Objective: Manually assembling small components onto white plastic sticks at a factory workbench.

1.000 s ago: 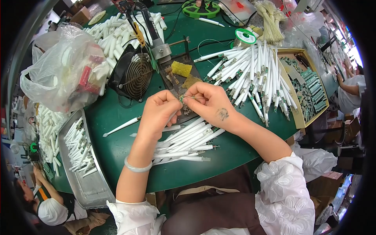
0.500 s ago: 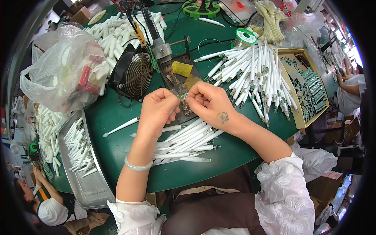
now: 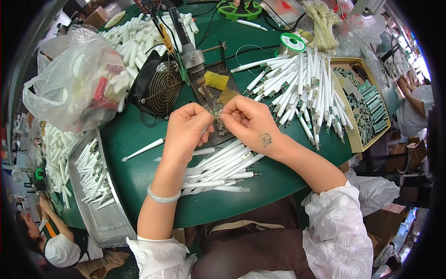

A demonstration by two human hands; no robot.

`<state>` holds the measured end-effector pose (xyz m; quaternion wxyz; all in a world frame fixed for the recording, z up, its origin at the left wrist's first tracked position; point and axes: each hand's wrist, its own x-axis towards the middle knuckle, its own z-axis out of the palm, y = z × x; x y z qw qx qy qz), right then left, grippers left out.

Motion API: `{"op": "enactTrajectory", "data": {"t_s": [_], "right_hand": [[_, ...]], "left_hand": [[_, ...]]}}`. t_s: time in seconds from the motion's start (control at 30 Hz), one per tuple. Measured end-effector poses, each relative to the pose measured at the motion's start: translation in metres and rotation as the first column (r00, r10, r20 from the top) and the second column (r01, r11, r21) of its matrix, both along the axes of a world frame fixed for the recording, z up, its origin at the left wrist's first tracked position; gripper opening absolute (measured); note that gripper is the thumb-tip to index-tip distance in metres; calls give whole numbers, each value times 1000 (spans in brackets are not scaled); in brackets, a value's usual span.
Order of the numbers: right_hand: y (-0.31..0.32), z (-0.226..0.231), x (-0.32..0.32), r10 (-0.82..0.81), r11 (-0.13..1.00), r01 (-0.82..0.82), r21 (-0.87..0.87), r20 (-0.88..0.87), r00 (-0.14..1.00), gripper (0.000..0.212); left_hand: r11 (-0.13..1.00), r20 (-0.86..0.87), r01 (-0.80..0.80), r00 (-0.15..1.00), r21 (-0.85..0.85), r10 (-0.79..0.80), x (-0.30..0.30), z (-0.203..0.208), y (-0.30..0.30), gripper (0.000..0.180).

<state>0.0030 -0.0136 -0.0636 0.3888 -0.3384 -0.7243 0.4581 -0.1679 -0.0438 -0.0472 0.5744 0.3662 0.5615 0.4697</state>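
Observation:
My left hand [image 3: 189, 126] is closed around a slim white plastic stick [image 3: 145, 149]. The stick's tapered end sticks out to the left, and a small green circuit board [image 3: 214, 112] shows at the fingertips. Facing it, my right hand [image 3: 248, 122] pinches what looks like a thin wire, its fingertips almost touching the board. Partly hidden by the fingers, the contact is too small to make out. Just beyond both hands, a mounted soldering iron [image 3: 190, 56] slants down over a dark base plate with solder scraps. Below them lies a bundle of white sticks [image 3: 225, 168].
A yellow sponge [image 3: 216, 81] and a black fan [image 3: 160, 86] stand near the iron. More sticks with boards [image 3: 302, 88] fan out at right, beside a box of circuit boards [image 3: 355, 144] and a solder spool [image 3: 291, 43]. A metal tray [image 3: 121, 228] and plastic bag [image 3: 60, 100] are at left.
My hands stay almost in place, with only slight finger movement around the small board. At the far right, another person's arms have shifted a little.

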Motion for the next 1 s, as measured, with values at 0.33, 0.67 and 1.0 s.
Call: {"op": "enactTrajectory", "data": {"t_s": [0.33,0.67,1.0], "right_hand": [[-2,6,4,4,998,-4,-66,-11,1000,7],[-1,-1,0,23,998,-23,-54,-5,1000,9],[2,-1,1,7,1000,-7,-15,12,1000,9]], "left_hand": [[1000,-58,-24,998,7,24,-7,1,-2,13],[999,-71,-23,997,-24,21,-5,-3,-4,11],[1000,-15,8,1000,-15,-8,0,1,0,8]]}}
